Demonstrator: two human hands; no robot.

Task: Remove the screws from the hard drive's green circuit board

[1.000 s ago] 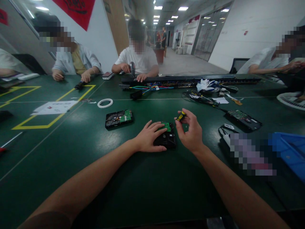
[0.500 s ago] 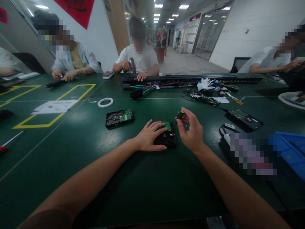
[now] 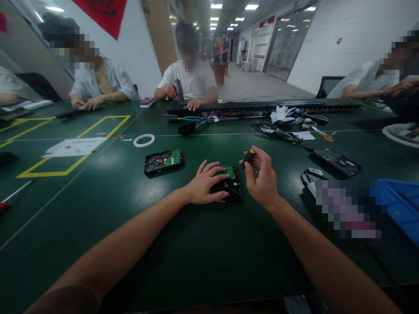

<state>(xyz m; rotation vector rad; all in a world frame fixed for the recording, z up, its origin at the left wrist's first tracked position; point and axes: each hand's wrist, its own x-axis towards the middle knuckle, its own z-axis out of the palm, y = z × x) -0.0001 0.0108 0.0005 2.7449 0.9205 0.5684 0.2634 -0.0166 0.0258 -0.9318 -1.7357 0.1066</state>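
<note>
A black hard drive (image 3: pixel 231 188) with a green circuit board lies face up on the green table (image 3: pixel 196 253) in front of me. My left hand (image 3: pixel 204 183) rests flat on its left side, fingers spread. My right hand (image 3: pixel 262 179) is closed around a small black and yellow screwdriver (image 3: pixel 249 156), whose tip points down at the drive's green board. A second hard drive (image 3: pixel 163 162) lies to the left, apart from both hands.
A third hard drive (image 3: pixel 335 159) and cables lie to the right, a blue tray (image 3: pixel 397 209) at the right edge. A white tape ring (image 3: pixel 144 140), paper (image 3: pixel 75 146) and yellow floor-tape lines are left. Other people work across the table; one holds a power screwdriver (image 3: pixel 178 89).
My right hand turned the screwdriver and lowered its tip toward the drive's board. My left hand stayed on the drive. The person opposite raised a power screwdriver.
</note>
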